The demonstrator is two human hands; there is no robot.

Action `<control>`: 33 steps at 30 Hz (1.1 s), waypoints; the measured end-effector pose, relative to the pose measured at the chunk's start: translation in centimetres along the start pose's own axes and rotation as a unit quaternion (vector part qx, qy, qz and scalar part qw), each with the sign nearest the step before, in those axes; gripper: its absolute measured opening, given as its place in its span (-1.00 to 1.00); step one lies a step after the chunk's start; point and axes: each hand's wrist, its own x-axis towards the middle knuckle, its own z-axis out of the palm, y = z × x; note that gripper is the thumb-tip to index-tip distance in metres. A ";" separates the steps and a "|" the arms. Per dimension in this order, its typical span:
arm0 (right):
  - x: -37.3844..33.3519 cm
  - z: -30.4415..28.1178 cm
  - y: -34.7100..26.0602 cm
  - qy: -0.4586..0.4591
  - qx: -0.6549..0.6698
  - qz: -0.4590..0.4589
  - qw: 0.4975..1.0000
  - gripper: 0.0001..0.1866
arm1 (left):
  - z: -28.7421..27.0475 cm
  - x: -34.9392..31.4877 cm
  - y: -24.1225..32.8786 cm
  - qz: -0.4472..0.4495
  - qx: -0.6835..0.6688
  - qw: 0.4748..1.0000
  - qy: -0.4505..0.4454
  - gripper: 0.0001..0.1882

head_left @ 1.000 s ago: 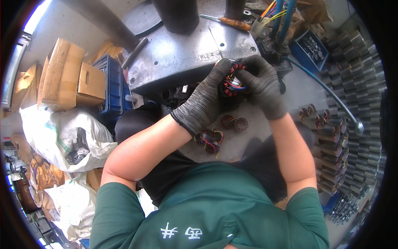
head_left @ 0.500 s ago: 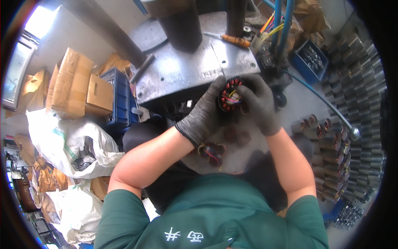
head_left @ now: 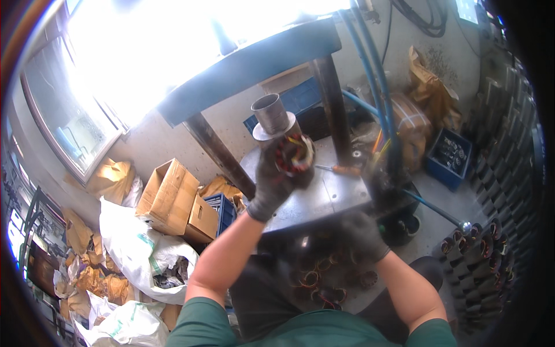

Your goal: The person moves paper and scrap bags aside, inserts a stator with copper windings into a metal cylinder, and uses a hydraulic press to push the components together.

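Observation:
My left hand (head_left: 272, 180), in a dark grey glove, is closed around a wound motor stator (head_left: 293, 156) with red windings and coloured lead wires. It holds the stator up in front of a metal cylinder (head_left: 269, 114) with an open top, which stands on a pale round disc (head_left: 287, 128) above the press plate. Lower and to the right, my gloved right hand (head_left: 364, 236) hovers near the front edge of the metal plate (head_left: 309, 211), apart from the stator. Motion blur smears its fingers. More wound stators (head_left: 324, 283) lie below, between my legs.
An orange-handled screwdriver (head_left: 346, 170) lies on the plate between the press columns (head_left: 334, 110). Cardboard boxes (head_left: 167, 196) and white sacks (head_left: 139, 248) stand at left. Blue hoses (head_left: 370, 81), a blue bin (head_left: 450, 157) and stacked metal cylinders (head_left: 491, 191) are at right.
The view has tilted up toward the press. My left hand has carried the stator up and forward toward the cylinder. My right hand has let go of the stator and moved lower right.

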 end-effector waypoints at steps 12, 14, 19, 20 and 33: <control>1.0 1.6 -0.1 -0.112 -0.216 -0.070 0.967 -0.64 | -17.6 24.8 -1.1 0.134 0.620 0.772 0.038 -0.37; 0.3 0.4 -0.5 -0.097 -0.236 -0.046 0.966 -0.64 | -13.9 24.1 -4.0 0.097 0.605 0.787 0.071 -0.25; 0.1 0.1 -1.0 -0.118 -0.295 -0.053 0.947 -0.62 | -6.6 19.3 0.5 -0.021 0.522 0.843 0.130 -0.13; 0.2 0.2 -1.0 -0.123 -0.307 -0.058 0.942 -0.62 | -6.9 19.5 0.6 -0.020 0.524 0.842 0.130 -0.13; 0.0 0.5 -1.0 -0.147 -0.345 -0.071 0.924 -0.56 | -8.9 19.7 0.0 -0.118 0.420 0.897 0.072 -0.17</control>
